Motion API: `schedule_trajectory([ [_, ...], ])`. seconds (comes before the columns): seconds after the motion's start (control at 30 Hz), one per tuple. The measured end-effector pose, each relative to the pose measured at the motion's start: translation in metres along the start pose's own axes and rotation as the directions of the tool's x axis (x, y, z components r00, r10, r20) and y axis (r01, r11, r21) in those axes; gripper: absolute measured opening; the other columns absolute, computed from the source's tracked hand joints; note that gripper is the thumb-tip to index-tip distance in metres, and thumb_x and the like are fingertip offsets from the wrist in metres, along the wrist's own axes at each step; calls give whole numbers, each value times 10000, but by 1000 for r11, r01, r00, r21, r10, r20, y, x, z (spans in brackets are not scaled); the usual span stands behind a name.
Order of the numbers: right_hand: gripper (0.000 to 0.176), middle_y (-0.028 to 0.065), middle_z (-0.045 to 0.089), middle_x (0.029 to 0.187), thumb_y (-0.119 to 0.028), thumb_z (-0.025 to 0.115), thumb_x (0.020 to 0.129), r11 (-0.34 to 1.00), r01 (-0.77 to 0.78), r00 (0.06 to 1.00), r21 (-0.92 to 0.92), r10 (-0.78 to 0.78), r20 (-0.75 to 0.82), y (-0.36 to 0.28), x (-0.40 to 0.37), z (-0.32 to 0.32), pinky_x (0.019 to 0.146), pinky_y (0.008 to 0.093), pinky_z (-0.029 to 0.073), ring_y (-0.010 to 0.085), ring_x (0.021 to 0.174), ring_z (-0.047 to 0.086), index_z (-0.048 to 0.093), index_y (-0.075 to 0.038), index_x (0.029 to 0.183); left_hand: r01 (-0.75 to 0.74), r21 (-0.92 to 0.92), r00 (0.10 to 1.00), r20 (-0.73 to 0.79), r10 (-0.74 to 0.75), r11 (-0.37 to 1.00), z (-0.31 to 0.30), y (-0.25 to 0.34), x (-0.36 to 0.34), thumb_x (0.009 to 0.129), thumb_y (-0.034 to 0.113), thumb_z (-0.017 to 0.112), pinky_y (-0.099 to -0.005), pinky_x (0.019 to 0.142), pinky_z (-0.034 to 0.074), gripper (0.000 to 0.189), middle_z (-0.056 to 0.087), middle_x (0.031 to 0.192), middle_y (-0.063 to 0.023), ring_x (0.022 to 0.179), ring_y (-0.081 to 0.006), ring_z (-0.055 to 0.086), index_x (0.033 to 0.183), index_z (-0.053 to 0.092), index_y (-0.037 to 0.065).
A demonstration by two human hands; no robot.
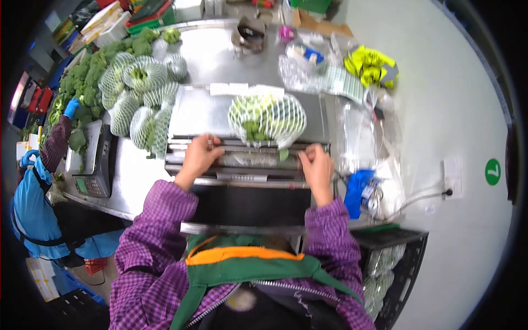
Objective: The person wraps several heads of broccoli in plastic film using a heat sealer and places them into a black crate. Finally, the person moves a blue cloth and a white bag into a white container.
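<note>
A light green vegetable in a white foam net [267,118] lies on the metal plate of a wrapping machine [198,118]. Below it, at the machine's rollers, my left hand [201,157] is on the left side with its fingers pinched together. On the right side my right hand [317,168] is also closed, thumb against fingers. Clear film [250,159] seems to stretch between the two hands over the rollers; its edges are hard to make out. A small green leaf [284,154] rests near the rollers, left of my right hand.
Netted vegetables [144,77] and loose broccoli [82,77] are heaped at the left, beside a scale [93,184]. A co-worker in blue gloves [71,108] stands there. Plastic bags [352,132] and a yellow vest [371,66] lie right; a black crate [410,258] stands below.
</note>
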State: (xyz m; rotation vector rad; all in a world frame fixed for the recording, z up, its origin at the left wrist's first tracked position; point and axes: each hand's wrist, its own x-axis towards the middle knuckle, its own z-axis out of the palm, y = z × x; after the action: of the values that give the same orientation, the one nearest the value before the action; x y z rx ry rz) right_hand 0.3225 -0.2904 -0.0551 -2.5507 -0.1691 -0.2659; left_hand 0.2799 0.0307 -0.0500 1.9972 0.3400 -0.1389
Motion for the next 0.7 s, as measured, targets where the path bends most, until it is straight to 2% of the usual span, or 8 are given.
schedule_trajectory([
  [0.07, 125, 34, 630, 723, -110, 652, 829, 805, -213, 977, 554, 160, 143, 12, 2, 0, 636, 258, 446, 117, 722, 586, 614, -35, 921, -3, -299, 999, -37, -9, 954, -5, 5, -16, 777, 52, 719, -242, 536, 448, 383, 630, 725, -46, 648, -98, 604, 1115, 547, -2],
  [0.1, 102, 12, 589, 761, -69, 623, 856, 489, -283, 951, 825, 253, 176, 8, 3, -6, 617, 231, 415, 74, 702, 520, 613, -9, 938, 96, -310, 995, 10, -98, 946, -14, 2, -27, 781, 40, 720, -226, 525, 422, 419, 634, 748, -49, 635, -84, 580, 1153, 531, -3],
  [0.2, 107, -9, 521, 734, -39, 603, 856, -167, -320, 912, 933, 214, 351, -11, -1, -76, 586, 231, 377, 85, 642, 447, 607, 6, 954, 187, -498, 981, 51, -187, 847, -28, -6, -59, 792, 39, 716, -216, 522, 387, 580, 633, 736, -39, 605, -72, 522, 1295, 432, -10],
  [0.3, 111, -2, 559, 758, -75, 569, 890, -12, -306, 926, 952, 230, 300, -4, -9, -90, 626, 255, 404, 97, 685, 495, 601, 6, 959, 254, -503, 967, 132, -217, 826, -27, -6, -58, 786, 46, 730, -199, 532, 379, 652, 652, 746, -59, 623, -72, 545, 1328, 382, -50],
  [0.4, 232, 129, 646, 833, -246, 635, 848, 989, -94, 995, 117, 97, -17, 9, -22, -61, 758, 404, 429, 287, 801, 594, 626, -19, 895, 251, -485, 968, 134, -213, 838, -24, 4, -47, 786, 53, 733, -194, 538, 380, 665, 665, 769, -79, 654, -81, 574, 1335, 373, -51],
  [0.5, 281, 134, 644, 816, -308, 685, 790, 992, -17, 996, -128, 6, -85, -5, -24, -34, 831, 436, 386, 324, 890, 569, 638, -42, 867, 197, -401, 980, 97, -173, 895, -29, 2, -41, 794, 66, 727, -199, 540, 396, 635, 676, 775, -100, 661, -97, 594, 1321, 397, -60],
  [0.67, 189, 96, 644, 752, -183, 699, 779, 999, 17, 997, -46, -20, -72, -24, -9, 10, 767, 388, 421, 248, 769, 602, 628, -33, 868, 185, -374, 983, 79, -167, 909, -27, -14, -41, 799, 84, 724, -217, 537, 416, 571, 688, 783, -121, 651, -104, 595, 1271, 451, -85],
  [0.7, 153, 85, 645, 730, -132, 681, 789, 964, -135, 989, 230, 145, -29, -22, -5, 13, 698, 345, 435, 206, 704, 604, 624, -19, 875, 210, -328, 977, 110, -184, 921, -31, -11, -43, 809, 109, 720, -217, 545, 414, 562, 686, 836, -116, 720, -104, 614, 1270, 459, -77],
])
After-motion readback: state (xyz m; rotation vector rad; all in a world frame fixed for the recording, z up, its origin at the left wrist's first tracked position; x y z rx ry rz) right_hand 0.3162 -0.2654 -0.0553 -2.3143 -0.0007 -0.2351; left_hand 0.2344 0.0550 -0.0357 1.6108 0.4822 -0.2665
